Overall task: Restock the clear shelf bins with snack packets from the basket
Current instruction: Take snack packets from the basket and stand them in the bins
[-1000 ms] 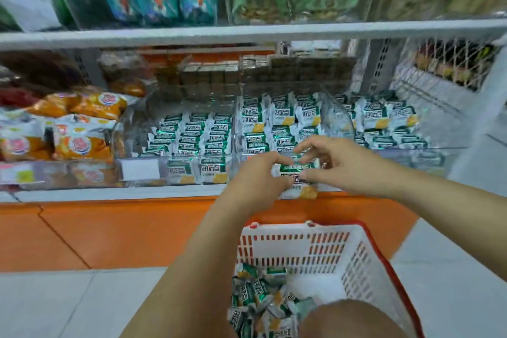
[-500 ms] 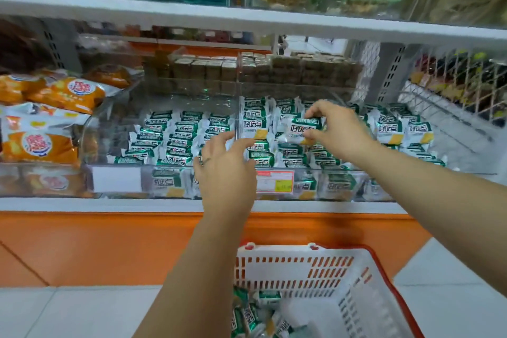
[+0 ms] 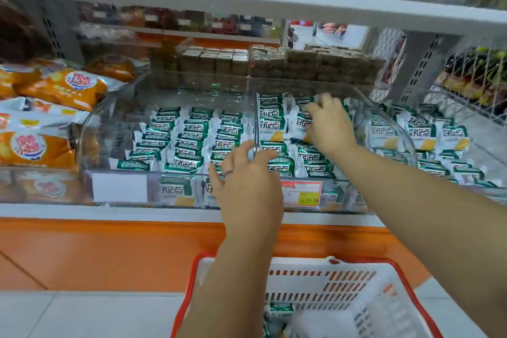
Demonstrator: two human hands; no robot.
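Snack packets [image 3: 271,123]: green-and-white foil, likely light, crinkly, slippery; pinch a crimped end.
Right grip [image 3: 332,129]: on packets, hold unclear.
Left grip [image 3: 249,186]: spread, empty.

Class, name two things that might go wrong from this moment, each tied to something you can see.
1. The right hand works among upright packets in the middle bin; it may topple that row.
2. The open left hand hovers at the clear divider and may knock it.
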